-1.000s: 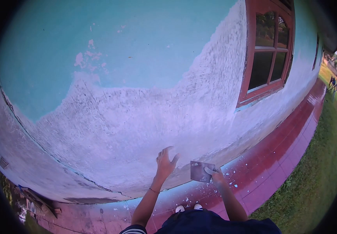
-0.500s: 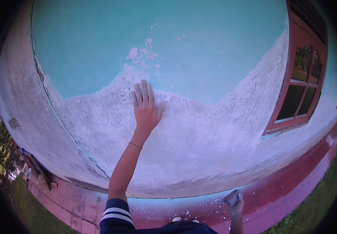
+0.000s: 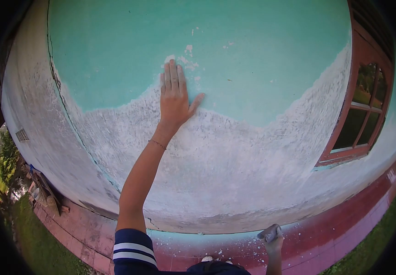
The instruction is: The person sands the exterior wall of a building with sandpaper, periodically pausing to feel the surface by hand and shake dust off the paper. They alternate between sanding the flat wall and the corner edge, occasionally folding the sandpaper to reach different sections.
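Note:
My left hand [image 3: 174, 94] lies flat against the wall, fingers stretched upward and thumb out to the side. It covers the border between the green paint [image 3: 253, 59] and the bare whitish plaster [image 3: 234, 160]. Just above and beside its fingertips are small chipped patches [image 3: 188, 49] in the paint. Low on the right, my right hand [image 3: 276, 240] is closed around a dusty grey, flat-looking piece [image 3: 267, 233], held away from the wall above the floor. Its exact kind cannot be made out.
A brown-framed window [image 3: 361, 110] is set in the wall at right. White flakes [image 3: 248, 247] litter the red tiled floor [image 3: 335, 238]. A long crack [image 3: 69, 121] runs down the wall's left side. Boards and other items [image 3: 46, 195] lean at the lower left, beside grass [image 3: 28, 233].
My left hand has slid up the wall from the bare plaster onto the paint edge and chipped patches. My right hand still holds the grey piece low, barely shifted. The view has turned slightly.

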`<state>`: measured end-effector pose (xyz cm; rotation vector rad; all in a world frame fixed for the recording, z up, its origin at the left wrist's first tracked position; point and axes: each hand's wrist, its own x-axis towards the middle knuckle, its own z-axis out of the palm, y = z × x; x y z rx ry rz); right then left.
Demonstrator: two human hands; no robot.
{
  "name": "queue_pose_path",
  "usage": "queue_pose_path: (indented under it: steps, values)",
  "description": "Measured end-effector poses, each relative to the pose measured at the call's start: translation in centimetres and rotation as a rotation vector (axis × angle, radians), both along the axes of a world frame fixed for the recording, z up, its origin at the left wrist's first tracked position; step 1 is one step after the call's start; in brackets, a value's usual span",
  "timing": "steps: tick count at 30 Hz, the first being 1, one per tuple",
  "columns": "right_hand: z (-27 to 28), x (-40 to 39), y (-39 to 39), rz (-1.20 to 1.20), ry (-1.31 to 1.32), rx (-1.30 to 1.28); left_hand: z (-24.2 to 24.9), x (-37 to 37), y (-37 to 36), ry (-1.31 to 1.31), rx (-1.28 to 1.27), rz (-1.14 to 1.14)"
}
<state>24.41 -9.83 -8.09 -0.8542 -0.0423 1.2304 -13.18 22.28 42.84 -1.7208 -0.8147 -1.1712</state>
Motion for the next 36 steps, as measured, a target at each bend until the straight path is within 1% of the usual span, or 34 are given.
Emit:
queue_pose_path:
  steps: [1, 2, 4, 5, 6, 8, 10, 13, 14, 16, 17, 18, 20, 23, 24, 26, 28, 29, 30, 33, 34, 35, 36]
  values:
    - [-0.6, 0.0, -0.2, 0.004, 0.001, 0.027, -1.1, -0.1, 0.0, 0.04, -0.018, 0.0]
    - [-1.4, 0.3, -0.3, 0.019, 0.008, 0.043, -1.0, -0.7, -0.2, 0.085, -0.009, -0.047]
    - [-2.7, 0.9, -0.6, 0.043, 0.019, 0.077, 1.0, -2.9, -0.2, 0.139, -0.02, 0.046]
    - [-2.1, 1.0, -0.6, 0.037, 0.021, 0.049, 2.1, -3.9, -0.3, 0.163, -0.028, 0.093]
    - [-1.2, 1.0, -1.0, 0.033, 0.022, 0.018, 3.4, -4.5, -0.5, 0.106, -0.003, 0.12]
    - [-0.9, 1.4, -1.1, 0.02, 0.031, -0.018, 5.1, -4.8, 0.3, -0.045, 0.044, 0.101]
    - [-1.6, 2.0, -1.1, 0.001, 0.053, -0.031, 4.9, -3.7, 0.1, -0.15, 0.082, 0.103]
    - [-3.2, 2.8, -1.1, 0.056, 0.053, 0.015, 3.3, -0.4, -1.4, -0.047, 0.033, 0.051]
    - [-3.3, 2.6, -0.9, 0.03, 0.058, -0.02, 2.7, 0.2, -1.6, 0.058, -0.003, -0.047]
    - [-3.2, 2.1, -0.3, -0.021, 0.062, -0.089, 3.0, -0.9, -1.4, 0.208, -0.055, 0.003]
    - [-2.7, 2.0, 0.0, -0.007, 0.076, -0.067, 3.5, -1.7, -1.4, 0.277, -0.077, 0.029]
    - [-1.8, 1.6, 0.0, 0.006, 0.09, -0.043, 4.5, -3.1, -1.7, 0.319, -0.066, 0.129]
    - [-0.4, 1.2, 0.2, 0.02, 0.127, -0.009, 6.5, -6.5, -0.6, 0.074, 0.003, 0.164]
    - [-3.4, 3.0, 0.2, 0.08, 0.226, 0.042, 6.9, -8.6, 1.4, -0.205, 0.058, 0.196]
    - [-3.1, 2.6, 0.0, 0.036, 0.211, 0.029, 7.1, -8.6, 1.4, -0.287, 0.072, 0.204]
    - [-3.7, 2.4, 0.4, 0.05, 0.196, 0.016, 5.2, -5.9, 1.3, -0.268, 0.044, 0.075]
    - [-4.4, 1.7, 0.9, 0.076, 0.204, 0.009, 3.2, -2.5, -1.3, 0.074, -0.033, 0.12]
    - [-4.7, 1.4, 1.1, 0.084, 0.211, 0.005, 1.6, -1.2, -1.6, 0.246, -0.08, 0.076]
    - [-4.8, 1.1, 1.3, 0.092, 0.212, 0.002, 0.5, -0.8, -2.0, 0.411, -0.19, 0.066]
    - [-4.9, 1.1, 2.0, 0.104, 0.218, 0.003, 2.6, -4.5, -2.0, 0.402, -0.079, 0.235]
    - [-4.9, 1.3, 2.1, 0.106, 0.218, 0.007, 2.7, -6.1, -1.7, 0.131, -0.079, 0.16]
    - [-4.8, 1.7, 2.1, 0.106, 0.213, 0.01, 2.6, -8.3, -0.6, -0.067, -0.042, 0.149]
    - [-4.9, 1.7, 2.0, 0.105, 0.212, 0.014, 2.5, -9.6, -0.2, -0.257, -0.062, 0.158]
